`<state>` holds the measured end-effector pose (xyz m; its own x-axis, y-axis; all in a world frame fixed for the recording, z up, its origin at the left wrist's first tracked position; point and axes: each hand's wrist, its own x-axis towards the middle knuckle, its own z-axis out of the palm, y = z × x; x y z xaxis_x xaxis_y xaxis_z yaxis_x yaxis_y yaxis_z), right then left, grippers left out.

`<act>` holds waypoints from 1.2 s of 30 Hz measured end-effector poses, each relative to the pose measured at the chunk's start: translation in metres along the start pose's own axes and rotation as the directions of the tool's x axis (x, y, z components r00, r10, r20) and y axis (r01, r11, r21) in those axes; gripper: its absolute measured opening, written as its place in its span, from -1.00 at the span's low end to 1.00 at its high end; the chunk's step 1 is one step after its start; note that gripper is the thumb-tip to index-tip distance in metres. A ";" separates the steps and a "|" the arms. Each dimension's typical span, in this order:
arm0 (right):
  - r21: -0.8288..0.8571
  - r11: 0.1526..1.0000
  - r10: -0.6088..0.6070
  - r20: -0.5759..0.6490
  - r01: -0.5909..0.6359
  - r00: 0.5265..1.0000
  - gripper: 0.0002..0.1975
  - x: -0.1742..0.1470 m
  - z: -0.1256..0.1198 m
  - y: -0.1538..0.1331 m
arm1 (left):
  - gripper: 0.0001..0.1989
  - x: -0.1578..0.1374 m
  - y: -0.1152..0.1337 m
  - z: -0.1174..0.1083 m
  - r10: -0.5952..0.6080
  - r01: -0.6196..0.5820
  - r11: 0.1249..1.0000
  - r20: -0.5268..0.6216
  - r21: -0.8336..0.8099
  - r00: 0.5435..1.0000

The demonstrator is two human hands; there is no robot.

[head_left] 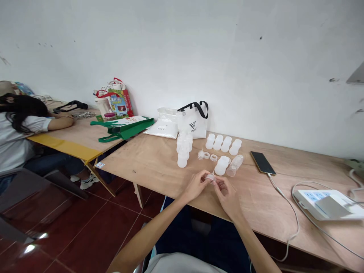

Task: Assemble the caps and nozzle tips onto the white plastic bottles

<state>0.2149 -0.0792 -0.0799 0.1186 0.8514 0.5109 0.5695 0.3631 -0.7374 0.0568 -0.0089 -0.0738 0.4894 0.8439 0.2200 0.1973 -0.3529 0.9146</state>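
Observation:
Between my left hand (198, 185) and my right hand (226, 193) is a small translucent bottle collar ring (211, 177), pinched by the fingers of both. A thin tip seems to stick up from it, perhaps a nipple. Just beyond lie a frosted waisted bottle (222, 165) and a clear bottle (235, 165), tilted on its side. Two loose collar rings (213, 157) sit farther back, beside a collar with a nipple (200, 154). Several frosted bottles (226, 144) form a row near the wall. Another group of assembled-looking bottles (183, 155) stands to the left.
On the wooden table (159, 167), a white tote bag (193, 125) and a white plastic package (165, 123) rest against the wall. To the right are a phone (263, 163) on a cable and a white device (330, 204). A person (17, 132) leans on the left table.

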 end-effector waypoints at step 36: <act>-0.042 0.996 0.077 -0.137 -0.084 0.987 -0.63 0.004 -0.002 0.004 | -0.50 -0.002 -0.004 0.005 -0.016 0.001 0.967 -0.056 -0.253 0.998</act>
<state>0.2191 -0.0752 -0.0799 0.2729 0.8170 0.5080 0.5912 0.2742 -0.7585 0.0591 -0.0114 -0.0792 0.4374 0.8709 0.2240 -0.0232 -0.2380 0.9710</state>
